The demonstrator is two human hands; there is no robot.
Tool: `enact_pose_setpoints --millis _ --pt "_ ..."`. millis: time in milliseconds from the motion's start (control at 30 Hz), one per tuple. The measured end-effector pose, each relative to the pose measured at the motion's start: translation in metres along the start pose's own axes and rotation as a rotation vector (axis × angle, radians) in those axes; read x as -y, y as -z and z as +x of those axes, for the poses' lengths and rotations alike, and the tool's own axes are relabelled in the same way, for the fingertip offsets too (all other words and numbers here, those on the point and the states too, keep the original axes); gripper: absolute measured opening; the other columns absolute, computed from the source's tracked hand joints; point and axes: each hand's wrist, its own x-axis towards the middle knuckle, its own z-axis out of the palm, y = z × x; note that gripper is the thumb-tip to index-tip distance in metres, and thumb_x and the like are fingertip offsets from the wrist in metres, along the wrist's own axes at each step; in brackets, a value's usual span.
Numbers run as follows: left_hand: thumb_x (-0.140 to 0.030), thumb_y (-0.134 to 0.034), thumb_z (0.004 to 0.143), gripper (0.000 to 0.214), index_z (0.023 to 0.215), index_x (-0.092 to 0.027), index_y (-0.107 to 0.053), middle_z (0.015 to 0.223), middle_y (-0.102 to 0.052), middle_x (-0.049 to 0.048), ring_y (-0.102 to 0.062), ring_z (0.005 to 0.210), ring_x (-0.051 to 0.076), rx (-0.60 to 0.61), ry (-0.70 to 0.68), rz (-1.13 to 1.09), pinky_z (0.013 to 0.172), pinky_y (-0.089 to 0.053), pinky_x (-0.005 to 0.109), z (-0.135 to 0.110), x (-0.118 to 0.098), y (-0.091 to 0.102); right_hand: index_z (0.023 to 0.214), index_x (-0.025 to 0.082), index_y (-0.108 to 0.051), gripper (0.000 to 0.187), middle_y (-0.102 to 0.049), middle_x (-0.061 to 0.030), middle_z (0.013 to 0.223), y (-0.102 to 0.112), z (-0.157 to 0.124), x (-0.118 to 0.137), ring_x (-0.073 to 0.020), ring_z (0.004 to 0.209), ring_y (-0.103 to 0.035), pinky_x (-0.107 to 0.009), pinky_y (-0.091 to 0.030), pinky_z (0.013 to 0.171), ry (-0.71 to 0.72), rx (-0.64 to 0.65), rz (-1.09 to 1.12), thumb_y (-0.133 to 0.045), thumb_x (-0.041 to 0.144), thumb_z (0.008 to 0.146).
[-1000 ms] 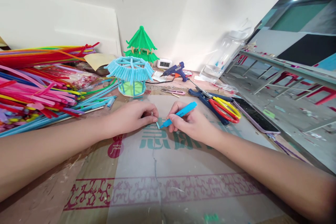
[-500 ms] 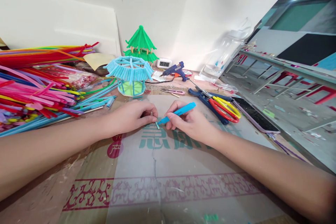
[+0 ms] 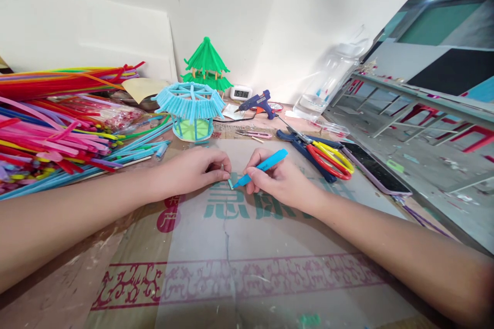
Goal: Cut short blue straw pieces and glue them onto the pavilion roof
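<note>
Fingers [image 3: 259, 176] snug around blue marker [image 3: 271, 160]

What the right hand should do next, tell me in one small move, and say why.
Probably draw the blue marker lightly along the small stick with the right hand: the marker's tip points down right by the stick's near end, though contact is hard to tell, and the left hand pinches the far end.

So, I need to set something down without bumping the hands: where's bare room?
Widest: the printed sheet on the near side of left hand and right hand. Smaller: the tabletop between left forearm and sheet. Crowded: the left, heaped with pipe cleaners; the right, around the scissors and smartphone.
</note>
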Motion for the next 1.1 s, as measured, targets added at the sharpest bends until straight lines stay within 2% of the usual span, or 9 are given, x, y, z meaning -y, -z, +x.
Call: enact_pose_setpoints --millis 467,1100 --pt "-0.039 -0.054 0.092 0.022 0.091 -0.019 -0.064 0.073 -0.06 -0.0012 -0.053 0.066 0.014 0.059 0.028 -0.017 0.058 -0.034 0.024 0.0019 -0.0025 0.0049 0.082 0.022 -0.051 0.013 -0.068 0.0019 0.062 0.0001 0.0002 -0.0002 -0.0122 0.056 -0.062 -0.024 -0.047 0.056 -0.007 0.0 -0.014 -0.06 0.03 0.089" --pt "-0.038 -0.055 0.091 0.022 0.091 -0.018 -0.064 0.072 -0.061 -0.001 -0.053 0.064 0.013 0.062 0.037 -0.028 0.057 -0.034 0.023 0.0018 -0.0036 0.0052 0.082 0.022 -0.052 0.014 -0.068 0.0019 0.062 0.0006 -0.0015 -0.0008 -0.0125 0.056 -0.063 -0.024 -0.048 0.056 -0.005 0.014 -0.019 -0.061 0.03 0.089"
